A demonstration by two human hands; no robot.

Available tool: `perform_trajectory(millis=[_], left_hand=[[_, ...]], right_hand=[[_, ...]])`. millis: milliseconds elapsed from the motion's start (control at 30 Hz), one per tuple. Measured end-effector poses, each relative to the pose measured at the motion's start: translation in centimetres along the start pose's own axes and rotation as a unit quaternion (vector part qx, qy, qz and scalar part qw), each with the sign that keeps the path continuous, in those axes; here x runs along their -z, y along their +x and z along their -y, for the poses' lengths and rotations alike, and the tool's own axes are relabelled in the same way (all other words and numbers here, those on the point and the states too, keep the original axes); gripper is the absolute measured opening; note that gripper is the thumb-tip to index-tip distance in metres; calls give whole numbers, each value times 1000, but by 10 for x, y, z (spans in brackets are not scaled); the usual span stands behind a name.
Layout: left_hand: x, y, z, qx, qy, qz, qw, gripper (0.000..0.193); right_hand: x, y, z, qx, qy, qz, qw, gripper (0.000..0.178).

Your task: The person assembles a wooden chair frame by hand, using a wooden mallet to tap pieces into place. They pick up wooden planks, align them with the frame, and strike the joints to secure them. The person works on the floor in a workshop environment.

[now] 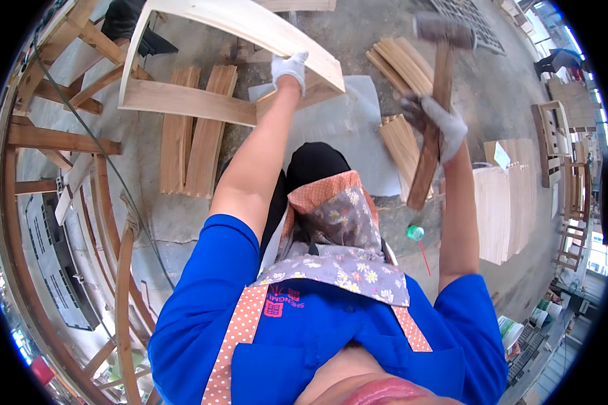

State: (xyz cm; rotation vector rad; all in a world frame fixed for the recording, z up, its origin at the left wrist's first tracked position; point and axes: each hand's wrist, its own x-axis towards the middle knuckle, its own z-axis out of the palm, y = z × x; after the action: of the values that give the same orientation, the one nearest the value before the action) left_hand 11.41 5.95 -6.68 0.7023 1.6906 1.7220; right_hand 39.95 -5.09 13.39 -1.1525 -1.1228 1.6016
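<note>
My left hand, in a pale work glove, grips the edge of a light wooden frame made of boards joined at the corners. My right hand, gloved too with darker fingers, is closed round the handle of a wooden mallet. The mallet is raised to the right of the frame, and its head points away from me, apart from the frame and slightly blurred. Beneath the frame's near right corner lies a pale sheet on the floor.
Stacks of wooden boards lie left of the sheet, and more board bundles lie at its right. A pile of pale panels is farther right. A green-capped container with a red tube sits near my right forearm. Wooden racks line the left.
</note>
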Motion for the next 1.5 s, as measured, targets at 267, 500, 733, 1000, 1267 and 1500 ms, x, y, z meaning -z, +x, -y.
perform_trajectory(millis=[267,500,733,1000,1267,1500], left_hand=[[47,67,-59,82,-306,-114,942,38],[132,72,-132,41,-537,176,824,38],[125,44,-128,187,-692,232,657,30],[65,-33,-115,211,-688,270,639,25],[55,-11,-18,162,-681,358,618,20],[84,-49,65,329,-626,102,700,56]], right_hand=[[89,-69,-53,-28,40,-152,987,25],[151,-70,-87,-60,126,-206,968,20],[157,-25,-46,34,181,-139,973,35],[150,-23,8,176,215,-49,959,43],[156,-14,-15,185,175,-28,967,38],[126,-13,-53,68,133,-120,981,32]])
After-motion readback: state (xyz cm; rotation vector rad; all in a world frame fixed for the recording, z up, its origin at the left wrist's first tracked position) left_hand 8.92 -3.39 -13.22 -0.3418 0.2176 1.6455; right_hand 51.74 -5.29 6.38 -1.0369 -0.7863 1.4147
